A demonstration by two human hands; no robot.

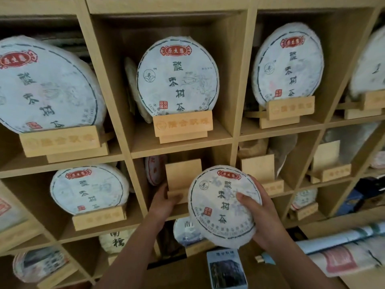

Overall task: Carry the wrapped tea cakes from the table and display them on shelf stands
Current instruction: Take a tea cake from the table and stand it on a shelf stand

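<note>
Two bare forearms reach up from the bottom edge toward a wooden cubby shelf (181, 150). At right, the right hand (258, 211) grips a wrapped tea cake (218, 207), thumb across its face and fingers curled behind its right edge. This tea cake is a flat round disc in pale white paper, printed with a red cartouche at the top, a column of dark Chinese characters down the middle, a small red seal and a dashed dark ring near the rim. It is held upright, face toward the camera, characters reading top to bottom and leaning slightly left, in front of the lower middle cubby. Beside it, the left hand (166, 200) grips the front of an empty wooden display stand (183, 179) in that cubby. Matching tea cakes stand on stands in the cubbies above and to the left.
</note>
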